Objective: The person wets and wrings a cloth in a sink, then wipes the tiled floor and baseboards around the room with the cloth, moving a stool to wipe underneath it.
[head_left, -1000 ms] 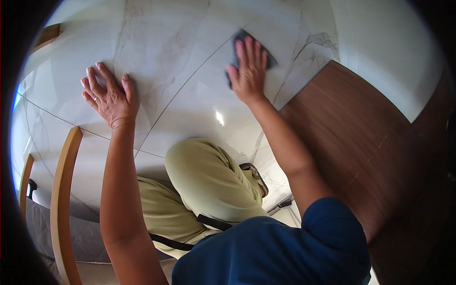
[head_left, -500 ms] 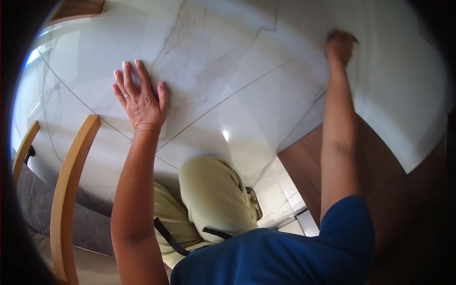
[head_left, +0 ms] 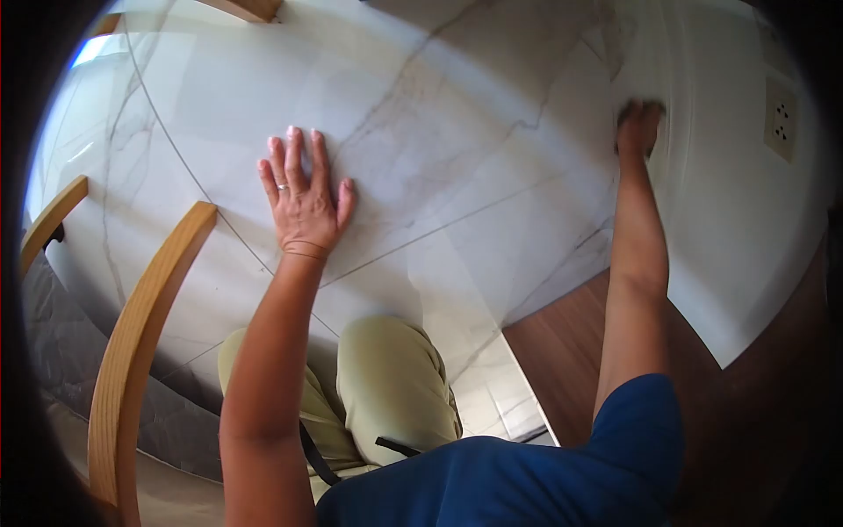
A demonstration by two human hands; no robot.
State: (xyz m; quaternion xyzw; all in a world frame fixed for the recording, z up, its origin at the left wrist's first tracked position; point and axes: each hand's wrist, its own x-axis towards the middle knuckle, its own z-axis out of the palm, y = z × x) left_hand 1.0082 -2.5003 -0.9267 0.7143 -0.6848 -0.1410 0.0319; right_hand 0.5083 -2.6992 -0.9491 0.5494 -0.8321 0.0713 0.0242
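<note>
My left hand [head_left: 305, 200] lies flat on the pale marble-patterned floor [head_left: 421, 176], fingers spread and nothing in it. A ring and a thin cord at the wrist show on that side. Far out on the right, my right hand [head_left: 639, 136] is closed over a small dark thing [head_left: 625, 112] at the foot of the white wall. Only dark edges of it stick out around the fingers, so its kind cannot be made out. My knees [head_left: 386, 378] in light green trousers are bent below.
Curved wooden legs [head_left: 145, 334] of furniture stand at left, beside a grey quilted thing [head_left: 66, 342]. On the right are a brown wooden panel [head_left: 562, 351], the white wall [head_left: 720, 237] and a power outlet [head_left: 780, 119]. Another wooden piece [head_left: 250, 7] shows at the top.
The view has turned, bringing the outlet into sight and shifting the floor in the picture. My left hand stays planted on the same tile. My right hand remains by the wall's foot, less blurred.
</note>
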